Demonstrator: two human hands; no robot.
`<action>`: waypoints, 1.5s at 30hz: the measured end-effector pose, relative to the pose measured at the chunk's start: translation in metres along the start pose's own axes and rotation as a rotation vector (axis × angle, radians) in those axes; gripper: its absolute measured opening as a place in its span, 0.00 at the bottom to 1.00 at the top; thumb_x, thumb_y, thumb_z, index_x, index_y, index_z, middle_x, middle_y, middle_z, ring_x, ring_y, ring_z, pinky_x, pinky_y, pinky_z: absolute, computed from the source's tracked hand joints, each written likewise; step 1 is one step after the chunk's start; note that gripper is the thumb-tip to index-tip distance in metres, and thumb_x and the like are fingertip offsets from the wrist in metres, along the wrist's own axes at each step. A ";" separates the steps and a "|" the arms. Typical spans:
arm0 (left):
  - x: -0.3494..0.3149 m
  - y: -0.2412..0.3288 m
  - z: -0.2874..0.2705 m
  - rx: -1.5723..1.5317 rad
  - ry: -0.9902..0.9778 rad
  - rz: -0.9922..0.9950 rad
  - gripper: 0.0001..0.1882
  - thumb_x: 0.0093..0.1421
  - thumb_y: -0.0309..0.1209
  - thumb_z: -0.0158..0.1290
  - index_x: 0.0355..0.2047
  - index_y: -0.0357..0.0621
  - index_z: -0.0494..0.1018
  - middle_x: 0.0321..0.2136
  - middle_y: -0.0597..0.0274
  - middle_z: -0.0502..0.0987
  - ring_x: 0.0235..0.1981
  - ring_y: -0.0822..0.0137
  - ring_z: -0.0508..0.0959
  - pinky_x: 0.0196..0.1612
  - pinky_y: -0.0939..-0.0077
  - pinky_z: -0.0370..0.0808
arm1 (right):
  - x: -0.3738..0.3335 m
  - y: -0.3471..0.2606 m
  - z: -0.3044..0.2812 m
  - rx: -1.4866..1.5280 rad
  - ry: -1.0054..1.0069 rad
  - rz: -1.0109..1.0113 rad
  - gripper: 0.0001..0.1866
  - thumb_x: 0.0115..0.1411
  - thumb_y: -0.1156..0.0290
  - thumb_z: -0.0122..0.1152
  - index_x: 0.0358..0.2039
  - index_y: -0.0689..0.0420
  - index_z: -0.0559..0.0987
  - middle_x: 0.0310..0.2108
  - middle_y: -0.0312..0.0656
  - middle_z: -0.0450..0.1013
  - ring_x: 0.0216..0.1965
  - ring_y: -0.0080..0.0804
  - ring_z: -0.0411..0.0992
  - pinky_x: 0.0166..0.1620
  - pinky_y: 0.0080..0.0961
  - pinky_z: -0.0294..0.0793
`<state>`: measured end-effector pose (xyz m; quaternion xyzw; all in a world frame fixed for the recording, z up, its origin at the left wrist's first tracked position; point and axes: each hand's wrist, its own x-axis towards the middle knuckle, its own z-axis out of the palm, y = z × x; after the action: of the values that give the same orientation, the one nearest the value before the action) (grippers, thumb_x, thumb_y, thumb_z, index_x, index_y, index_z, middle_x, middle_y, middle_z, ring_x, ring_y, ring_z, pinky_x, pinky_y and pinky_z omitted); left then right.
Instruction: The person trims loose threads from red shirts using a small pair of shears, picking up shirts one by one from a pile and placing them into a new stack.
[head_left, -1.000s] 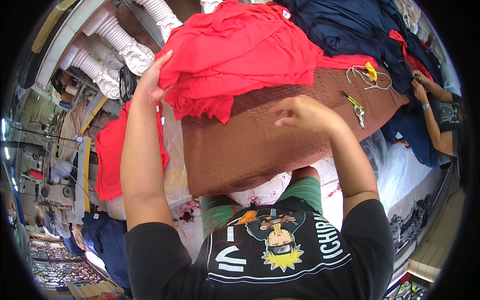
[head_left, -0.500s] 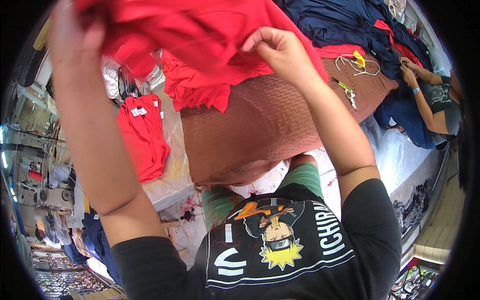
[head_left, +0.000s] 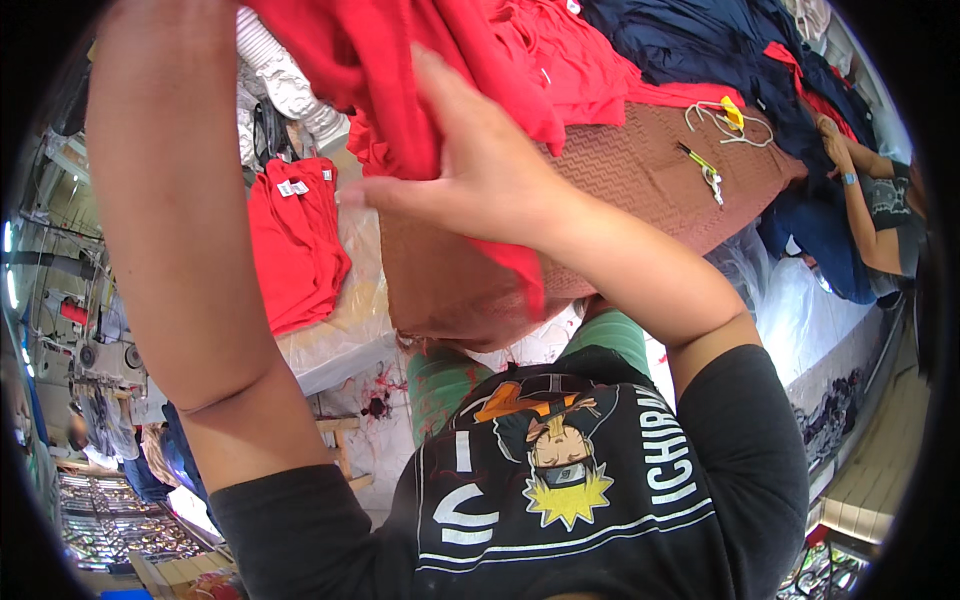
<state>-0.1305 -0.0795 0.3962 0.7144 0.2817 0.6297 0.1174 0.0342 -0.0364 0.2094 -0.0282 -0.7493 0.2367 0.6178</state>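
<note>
A red garment [head_left: 400, 70] hangs in folds from the top edge over the brown textured cloth [head_left: 620, 200]. My right hand [head_left: 490, 165] lies against it, fingers stretched out and thumb spread wide to the left. One corner of red fabric dangles below that wrist. My left forearm rises along the left side past the top edge, so the hand itself is out of sight. More crumpled red garments [head_left: 575, 65] lie on the brown cloth just beyond the right hand. To the left sits a stack of folded red garments [head_left: 300, 240] with white labels.
Small yellow-green thread snips [head_left: 705, 168] and a yellow item [head_left: 733, 113] with white cord lie on the brown cloth. Dark navy garments [head_left: 680, 45] are heaped at the far right, where a co-worker's hands [head_left: 832, 145] touch fabric. A sewing machine [head_left: 105, 360] stands far left.
The spread red garment has come down into hanging folds. My right hand has moved left and lower, going from curled fingers to a spread palm. My left hand has left the view upward.
</note>
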 end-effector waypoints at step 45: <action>-0.341 -0.211 0.240 1.199 -0.687 -0.040 0.25 0.53 0.35 0.52 0.54 0.61 0.67 0.55 0.67 0.63 0.53 0.65 0.63 0.53 0.65 0.57 | -0.197 0.315 -0.329 -1.132 -0.296 0.662 0.17 0.59 0.52 0.56 0.39 0.50 0.82 0.40 0.45 0.76 0.42 0.46 0.74 0.45 0.37 0.72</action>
<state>0.0312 -0.0507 -0.0417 0.8096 0.5412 0.1007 -0.2036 0.3107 0.2820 -0.0516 -0.5434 -0.7865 -0.0145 0.2931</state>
